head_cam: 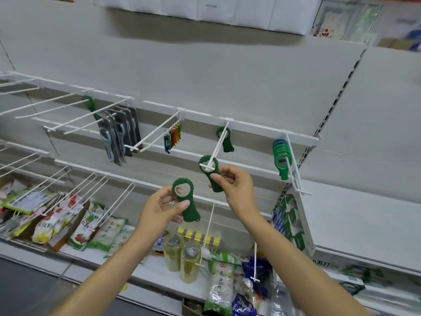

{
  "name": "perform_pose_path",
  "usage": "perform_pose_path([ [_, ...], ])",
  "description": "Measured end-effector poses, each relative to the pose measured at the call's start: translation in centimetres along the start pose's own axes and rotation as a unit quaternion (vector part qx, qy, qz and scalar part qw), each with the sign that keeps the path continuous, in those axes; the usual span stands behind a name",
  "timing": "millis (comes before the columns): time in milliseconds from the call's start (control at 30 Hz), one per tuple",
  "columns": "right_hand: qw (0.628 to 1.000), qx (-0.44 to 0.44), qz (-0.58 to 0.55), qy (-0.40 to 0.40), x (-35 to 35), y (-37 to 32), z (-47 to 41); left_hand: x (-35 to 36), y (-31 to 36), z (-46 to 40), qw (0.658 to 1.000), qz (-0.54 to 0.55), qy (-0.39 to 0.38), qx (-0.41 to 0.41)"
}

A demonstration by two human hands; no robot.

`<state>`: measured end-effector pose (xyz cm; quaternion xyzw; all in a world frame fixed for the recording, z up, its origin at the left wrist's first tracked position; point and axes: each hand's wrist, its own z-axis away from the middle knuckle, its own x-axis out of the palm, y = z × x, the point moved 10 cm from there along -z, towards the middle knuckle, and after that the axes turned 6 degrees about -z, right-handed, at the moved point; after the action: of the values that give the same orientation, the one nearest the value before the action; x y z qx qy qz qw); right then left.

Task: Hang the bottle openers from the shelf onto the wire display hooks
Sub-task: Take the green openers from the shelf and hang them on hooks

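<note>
Shop pegboard behind; right hand [237, 185] fingers pinch dark green plastic bottle opener [210, 173], ring just over white wire hook [213, 157] tip above them; left hand [159, 207] grips a spare.

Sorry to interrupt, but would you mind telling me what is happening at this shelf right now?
A person is hanging dark green bottle openers on wire display hooks. The right hand pinches one opener by its handle, its ring at the tip of a hook where another green opener already hangs. The left hand holds a second opener, waiting.
</note>
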<state>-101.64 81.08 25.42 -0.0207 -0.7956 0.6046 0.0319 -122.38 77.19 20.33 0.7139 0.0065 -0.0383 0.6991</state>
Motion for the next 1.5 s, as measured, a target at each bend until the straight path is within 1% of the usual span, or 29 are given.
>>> perform_pose_path([
  [167,0.999,-0.006,0.034,0.017,-1.1,0.6,-3.1,0.1,-0.3,-1.0,1.000,0.001,0.001,0.001],
  [300,0.995,-0.015,0.081,0.057,-2.6,1.3,-6.6,0.2,-0.5,-1.7,1.000,0.005,0.006,-0.003],
  [400,0.992,-0.017,0.101,0.070,-3.4,2.2,-9.4,0.1,-0.7,-2.2,1.000,0.011,0.016,-0.005],
  [733,0.987,-0.028,0.135,0.077,-4.8,3.9,-14.0,-0.7,-0.7,-3.5,0.999,-0.002,0.038,0.002],
  [1033,0.987,-0.023,0.140,0.071,-4.3,4.4,-14.3,0.6,-0.4,-3.7,0.999,0.011,0.030,-0.012],
  [1233,0.985,-0.007,0.149,0.085,-4.6,4.1,-13.3,0.5,0.0,-3.3,1.000,0.009,0.027,-0.010],
  [1433,0.983,0.004,0.131,0.128,-6.7,3.3,-9.7,0.6,0.3,-2.6,0.999,0.028,0.025,-0.013],
  [1500,0.983,-0.005,0.137,0.121,-6.7,2.6,-7.5,0.8,0.4,-2.4,0.999,0.034,0.025,-0.013],
])
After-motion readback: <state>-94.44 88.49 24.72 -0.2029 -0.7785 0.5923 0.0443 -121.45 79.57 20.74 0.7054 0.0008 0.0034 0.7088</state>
